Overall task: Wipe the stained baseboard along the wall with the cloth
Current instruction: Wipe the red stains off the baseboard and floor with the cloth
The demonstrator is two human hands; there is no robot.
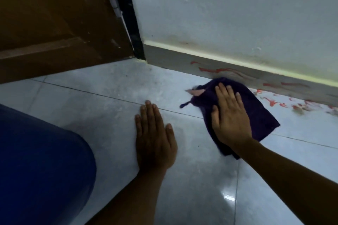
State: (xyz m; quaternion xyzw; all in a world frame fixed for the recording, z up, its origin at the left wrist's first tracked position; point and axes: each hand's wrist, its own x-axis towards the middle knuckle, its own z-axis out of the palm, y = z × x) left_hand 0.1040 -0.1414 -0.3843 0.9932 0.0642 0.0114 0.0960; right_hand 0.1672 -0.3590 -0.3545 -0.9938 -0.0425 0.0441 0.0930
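A grey baseboard [182,58] runs along the foot of the pale wall, from the door frame off to the right. Red smears [221,70] streak its middle and right part and spill onto the floor beside it. A dark purple cloth [259,113] lies flat on the floor tiles just in front of the baseboard, its far edge close to the stains. My right hand [229,113] presses flat on the cloth with straight fingers. My left hand [154,137] rests flat on the bare tile to the left of the cloth, fingers straight, holding nothing.
A brown wooden door [54,23] with a black frame edge [131,23] stands at the upper left. My knee in blue fabric [40,160] fills the lower left. Glossy light floor tiles [109,97] spread around both hands.
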